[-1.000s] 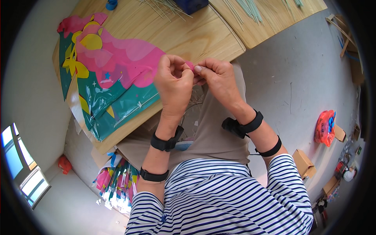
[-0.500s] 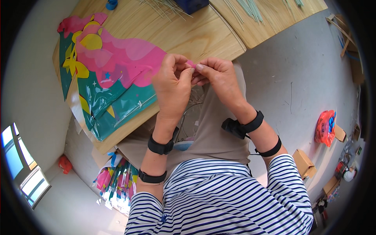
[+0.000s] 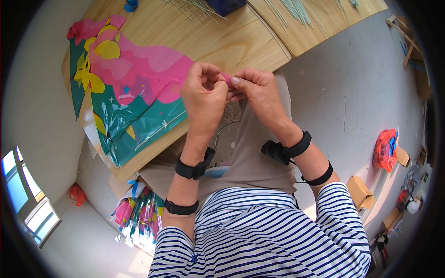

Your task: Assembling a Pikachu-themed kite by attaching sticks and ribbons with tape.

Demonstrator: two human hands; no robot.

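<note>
A printed plastic sheet [image 3: 139, 65] in pink, green and yellow, shaped like a kite sail, lies across the near left of the table, its right end passing behind my left hand [image 3: 204, 95]. A small pink piece [image 3: 225, 78] shows between my hands. The fingertips of my left hand are closed around it. From the other side, my right hand [image 3: 259, 90] pinches it between thumb and forefinger. The left hand hides whether this piece joins the sheet. Both hands are just off the table's near edge, above my lap.
On the wooden table [image 3: 222, 41], thin pale rods [image 3: 296, 11] lie at the far side near a dark blue box [image 3: 227, 5] and a small blue object [image 3: 131, 5]. Bundled colourful sheets [image 3: 139, 213] stand low at left. A red plastic bag [image 3: 384, 150] and cardboard box [image 3: 360, 192] sit at right.
The sheet's right end has shifted slightly left with my left hand, which has turned a little. Both hands still pinch the pink piece, and more of it shows between them.
</note>
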